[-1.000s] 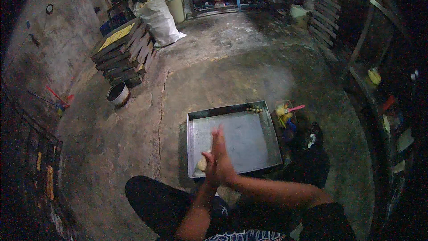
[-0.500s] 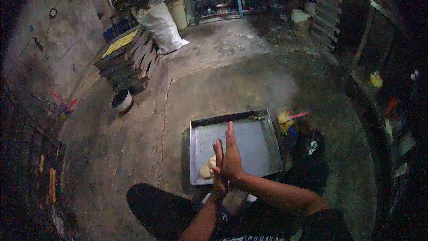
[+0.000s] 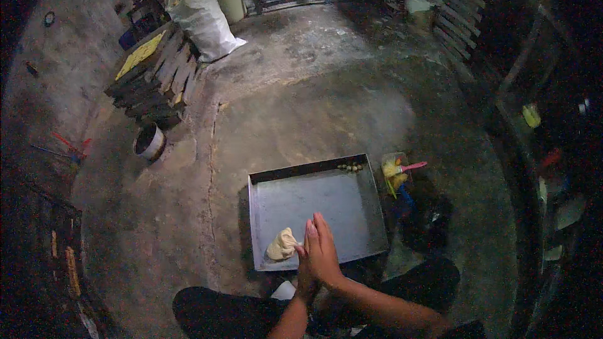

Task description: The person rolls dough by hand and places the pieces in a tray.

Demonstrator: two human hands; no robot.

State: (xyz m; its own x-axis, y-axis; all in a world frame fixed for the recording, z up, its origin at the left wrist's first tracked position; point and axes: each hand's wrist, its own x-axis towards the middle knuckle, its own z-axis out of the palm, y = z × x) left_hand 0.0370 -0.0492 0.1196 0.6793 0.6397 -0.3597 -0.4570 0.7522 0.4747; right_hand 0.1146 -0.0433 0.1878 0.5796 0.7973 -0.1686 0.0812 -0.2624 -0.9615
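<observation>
Head view: creased, soft dough [image 3: 282,246] lies in the near-left corner of my flat metal tray [image 3: 308,201]. My left hand [image 3: 305,269] and right hand [image 3: 325,262] press together, fingers [image 3: 322,229] straight; any grasp between I can't tell. Fingertips, staggered earlier, now nearly align.

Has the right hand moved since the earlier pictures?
Yes. Judged against the tray, the right hand has moved toward the person: its fingertips now lie farther from the tray's far edge.

Pale dough lump [image 3: 281,245], near-left in metal tray [image 3: 342,207]
</observation>
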